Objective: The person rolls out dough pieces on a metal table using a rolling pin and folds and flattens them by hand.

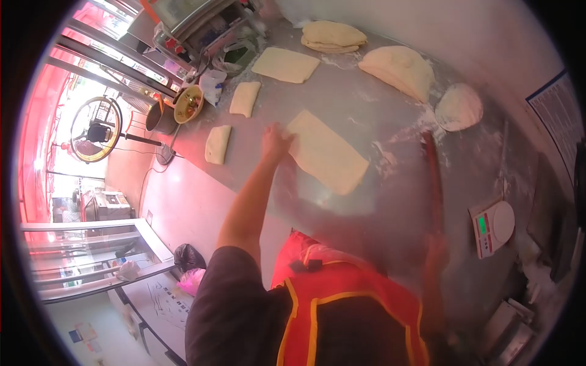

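Touching the left end of a pale, flat, oblong dough sheet [332, 157] with the bare left hand [276, 141], not showing whether pinching; lying on the grey worktop [390, 213], slanting lengthwise down-right from that nearer hand. Gripping a long reddish-brown rod [433, 177], farther right, with the blurred right hand [437, 249].

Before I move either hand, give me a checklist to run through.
1. Left hand at the end of the central dough sheet: ok.
2. Central dough sheet unfolded: ok, it looks flat.
3. Rolling pin apart from that sheet: ok, it is off to the right.
4. Grip of the right hand on the rolling pin: cannot tell, blurred.
5. Sheet's thickness even: cannot tell from above.
6. Scale display: lit, ok; reading, cannot tell, too small.
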Demonstrator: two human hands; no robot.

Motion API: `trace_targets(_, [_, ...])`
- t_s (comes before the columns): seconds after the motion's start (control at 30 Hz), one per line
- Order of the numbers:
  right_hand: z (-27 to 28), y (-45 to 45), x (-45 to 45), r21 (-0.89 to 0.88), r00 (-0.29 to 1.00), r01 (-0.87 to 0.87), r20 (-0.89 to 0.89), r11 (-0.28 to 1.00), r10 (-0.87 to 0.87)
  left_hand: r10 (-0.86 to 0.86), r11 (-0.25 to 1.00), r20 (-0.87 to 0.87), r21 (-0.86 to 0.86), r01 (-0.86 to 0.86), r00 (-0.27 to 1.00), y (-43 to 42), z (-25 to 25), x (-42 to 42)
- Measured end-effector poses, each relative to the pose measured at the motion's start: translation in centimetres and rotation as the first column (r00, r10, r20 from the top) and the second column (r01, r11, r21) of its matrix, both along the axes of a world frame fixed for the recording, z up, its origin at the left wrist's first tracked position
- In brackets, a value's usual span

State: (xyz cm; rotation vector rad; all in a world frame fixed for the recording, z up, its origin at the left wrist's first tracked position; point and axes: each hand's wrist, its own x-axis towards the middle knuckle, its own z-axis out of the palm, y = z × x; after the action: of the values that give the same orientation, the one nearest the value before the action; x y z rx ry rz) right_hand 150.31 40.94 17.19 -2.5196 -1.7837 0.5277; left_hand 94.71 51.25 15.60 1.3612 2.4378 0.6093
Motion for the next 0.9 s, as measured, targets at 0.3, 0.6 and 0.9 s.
trace_targets(0.3, [-3.1, 2.5, -16.0, 0.352, 0.905, 0.026, -0.406, 0.936, 0.128, -0.385, 0.910, 0.240, -0.062, 0.409, 0.891, 5.0, 0.8, -0.7])
trace_targets(0.6, [-2.6, 9.6, -29.5, 0.016, 0.723, 0.050, -0.690, 0.999, -0.025, -0.284, 0.779, 0.773, -0.160, 0.607, 0.568, 5.1, -0.7, -3.3])
trace_targets(0.9, [9.4, 23.8, -43.8, 0.051, 0.369, 0.098, -0.929, 0.994, 0.012, -0.557, 0.760, 0.282, -0.204, 0.617, 0.781, 14.1, 7.7, -18.3])
